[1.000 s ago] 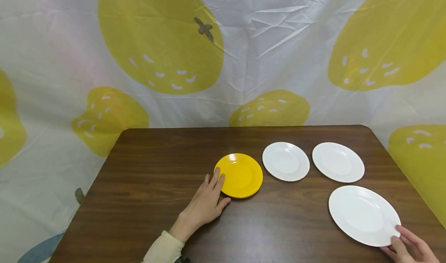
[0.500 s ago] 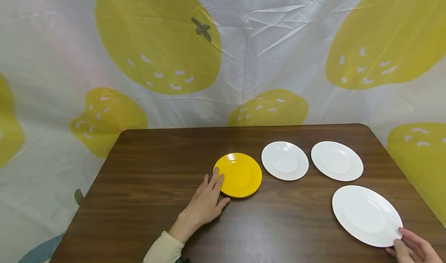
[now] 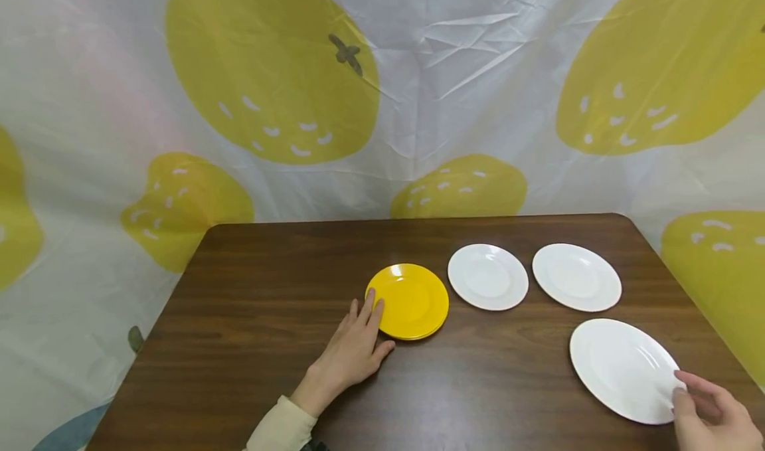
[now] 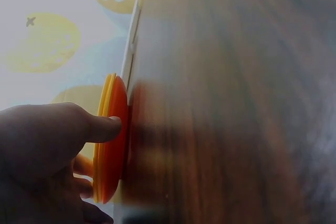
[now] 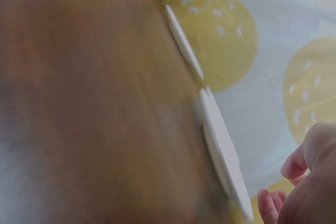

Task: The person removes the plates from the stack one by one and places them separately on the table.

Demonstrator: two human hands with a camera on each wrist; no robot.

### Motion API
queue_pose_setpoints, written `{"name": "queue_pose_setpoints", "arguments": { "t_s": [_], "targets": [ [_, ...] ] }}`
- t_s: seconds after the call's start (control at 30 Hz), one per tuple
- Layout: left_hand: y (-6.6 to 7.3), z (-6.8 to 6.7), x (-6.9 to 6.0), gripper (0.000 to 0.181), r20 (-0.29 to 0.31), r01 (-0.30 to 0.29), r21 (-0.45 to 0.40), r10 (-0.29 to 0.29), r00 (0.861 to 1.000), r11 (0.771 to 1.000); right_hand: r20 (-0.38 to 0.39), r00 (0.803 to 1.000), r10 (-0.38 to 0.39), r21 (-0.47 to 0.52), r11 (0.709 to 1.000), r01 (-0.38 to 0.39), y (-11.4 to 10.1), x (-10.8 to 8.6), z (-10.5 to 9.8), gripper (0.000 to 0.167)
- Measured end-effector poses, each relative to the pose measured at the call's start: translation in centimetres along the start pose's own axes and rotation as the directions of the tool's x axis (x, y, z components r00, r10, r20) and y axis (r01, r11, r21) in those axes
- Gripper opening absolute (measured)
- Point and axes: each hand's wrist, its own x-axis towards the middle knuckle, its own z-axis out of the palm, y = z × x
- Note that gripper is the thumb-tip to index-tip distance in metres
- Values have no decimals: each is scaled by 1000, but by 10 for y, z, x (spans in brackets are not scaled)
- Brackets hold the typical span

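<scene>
In the head view, the left hand (image 3: 346, 355) rests its extended fingers on the left rim of the stacked yellow plates (image 3: 415, 301). Its thumb lies near their front edge; the left wrist view shows the thumb (image 4: 107, 128) against the side of the orange-looking stack (image 4: 113, 150). At the right, a large white plate (image 3: 624, 371) lies on the table, and the right hand (image 3: 714, 411) has its thumb and index finger at the plate's right rim. From the right wrist, that hand (image 5: 310, 182) appears apart from the white plate (image 5: 223, 145), fingers loosely bent around nothing.
Two smaller white plates, one (image 3: 488, 277) right of the yellow stack and another (image 3: 576, 277) farther right, lie behind the large one. The brown wooden table (image 3: 257, 291) ends at a hanging cloth (image 3: 418, 105) with yellow fruit prints.
The right hand's grip on the large white plate has loosened, and its fingers have moved up and slightly inward over the rim. The plate has shifted slightly right. The left hand stays in place.
</scene>
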Motion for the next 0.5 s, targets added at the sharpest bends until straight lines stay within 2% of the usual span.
{"name": "queue_pose_setpoints", "arguments": {
  "t_s": [0.1,0.2,0.33,0.5],
  "targets": [
    [-1,2,0,74,8,4,4,-4,1000,1000,45,999,11,9,1000,-12,-8,1,1,27],
    [-1,2,0,74,15,7,4,-7,1000,1000,48,999,1,36,999,-3,-16,2,6,26],
    [-1,2,1,74,11,5,5,-5,1000,1000,46,997,-58,81,995,54,-27,0,16,23],
    [-1,1,0,73,5,3,1,-3,1000,1000,55,985,-165,110,981,159,-39,-3,29,20]
  ]
}}
